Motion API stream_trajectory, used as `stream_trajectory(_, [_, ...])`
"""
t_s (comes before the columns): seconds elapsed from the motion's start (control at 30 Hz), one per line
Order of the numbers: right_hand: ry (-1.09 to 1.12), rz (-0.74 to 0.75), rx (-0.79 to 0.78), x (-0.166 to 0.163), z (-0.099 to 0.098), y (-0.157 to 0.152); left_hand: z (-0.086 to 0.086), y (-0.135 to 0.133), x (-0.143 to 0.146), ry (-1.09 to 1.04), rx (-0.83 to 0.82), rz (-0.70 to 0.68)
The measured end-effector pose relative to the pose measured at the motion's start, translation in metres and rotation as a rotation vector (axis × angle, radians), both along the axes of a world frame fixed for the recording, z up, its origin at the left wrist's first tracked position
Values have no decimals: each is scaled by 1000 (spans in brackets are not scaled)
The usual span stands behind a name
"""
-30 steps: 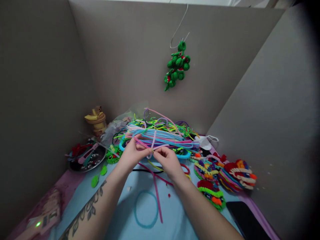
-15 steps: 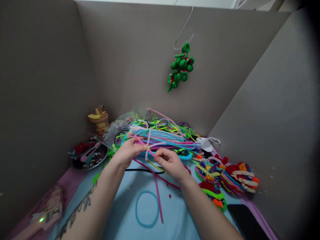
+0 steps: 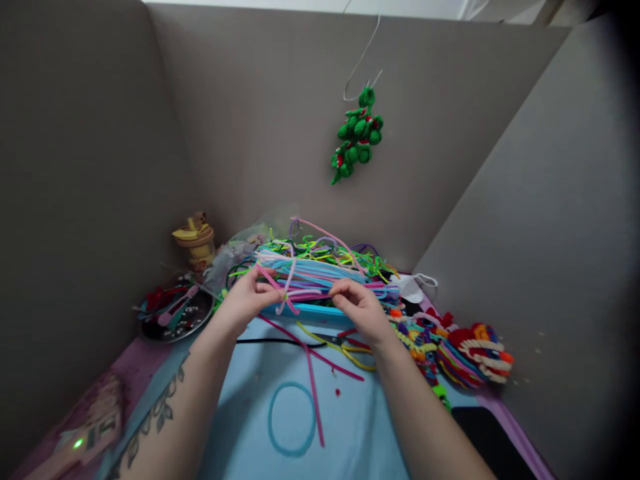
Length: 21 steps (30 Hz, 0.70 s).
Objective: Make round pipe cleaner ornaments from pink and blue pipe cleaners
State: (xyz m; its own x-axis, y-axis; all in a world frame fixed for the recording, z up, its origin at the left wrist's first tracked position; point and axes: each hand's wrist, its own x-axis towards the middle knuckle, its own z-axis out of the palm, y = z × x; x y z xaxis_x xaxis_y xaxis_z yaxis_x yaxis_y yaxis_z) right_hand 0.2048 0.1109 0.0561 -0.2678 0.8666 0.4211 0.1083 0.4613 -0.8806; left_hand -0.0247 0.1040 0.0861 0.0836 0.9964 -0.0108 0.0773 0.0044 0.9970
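Note:
My left hand (image 3: pixel 249 295) pinches a small cross of pipe cleaners (image 3: pixel 287 288), pink and lilac, at the point where they meet. Their short ends stick out in several directions. Just right of the lilac tip, my right hand (image 3: pixel 357 303) has its thumb and forefinger drawn together; whether anything is between them I cannot make out. Below the hands, a blue pipe-cleaner ring (image 3: pixel 270 427) and a long pink pipe cleaner (image 3: pixel 315 400) lie on the blue cloth (image 3: pixel 240 427). Scissors (image 3: pixel 360 358) with yellow handles lie beneath my right hand.
Behind the hands, a blue tray (image 3: pixel 320 313) is heaped with many-coloured pipe cleaners. A metal bowl (image 3: pixel 173 332) stands left, colourful bundles (image 3: pixel 480 353) and a black phone (image 3: pixel 487 440) right. A green ornament (image 3: pixel 357 137) hangs on the grey back panel (image 3: pixel 250 120).
My right hand has let go of the pink end and moved slightly right, away from the cross. My left hand has shifted a little left with the crossed pipe cleaners. The scissors are now uncovered.

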Motion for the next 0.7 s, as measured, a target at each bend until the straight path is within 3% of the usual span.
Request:
stream_trajectory(0.07, [-68,-84,58,-6,5,-5,0,-3,5,77,10,-36])
stream_trajectory(0.17, [-242,-32,96,-20,9,-15,-2,-8,14,113,8,-124])
stream_trajectory(0.27, [-285,-26,27,-32,6,-19,-3,-11,18,142,51,-153])
stream_trajectory(0.5, [144,-221,-200,-36,-2,-16,10,-14,17,89,245,154])
stream_trajectory(0.7, [201,-260,-200,-42,3,-22,-5,-14,39,-209,68,70])
